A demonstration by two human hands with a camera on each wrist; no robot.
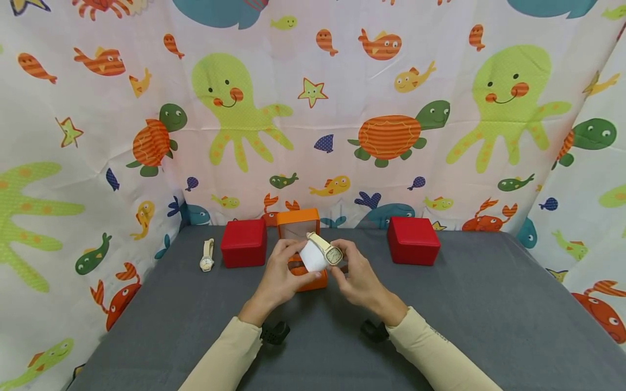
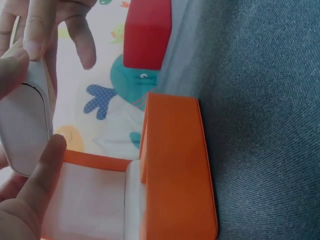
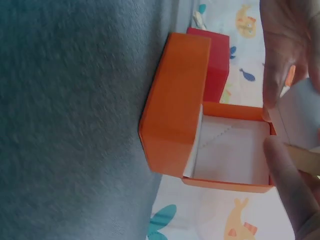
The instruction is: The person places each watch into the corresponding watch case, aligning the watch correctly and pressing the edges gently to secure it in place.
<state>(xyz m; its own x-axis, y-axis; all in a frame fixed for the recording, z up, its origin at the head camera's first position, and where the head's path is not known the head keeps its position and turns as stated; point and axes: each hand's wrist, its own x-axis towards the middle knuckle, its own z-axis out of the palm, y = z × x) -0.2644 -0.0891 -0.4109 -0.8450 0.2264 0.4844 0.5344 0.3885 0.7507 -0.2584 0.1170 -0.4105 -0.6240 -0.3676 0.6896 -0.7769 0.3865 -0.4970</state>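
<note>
Above the open orange box, my left hand grips a white watch cushion between thumb and fingers. My right hand pinches a wristwatch with a cream strap at its squarish dial. The strap lies across the cushion's upper right side in the head view. Fingers of both hands meet round the smooth white cushion in the left wrist view. A stretch of the cream strap shows beside the cushion in the right wrist view. The box's raised lid has a white lining.
A closed red box stands left of the orange one, and another red box stands to the right. A second watch with a pale strap lies at the far left. Behind the grey table hangs a patterned curtain.
</note>
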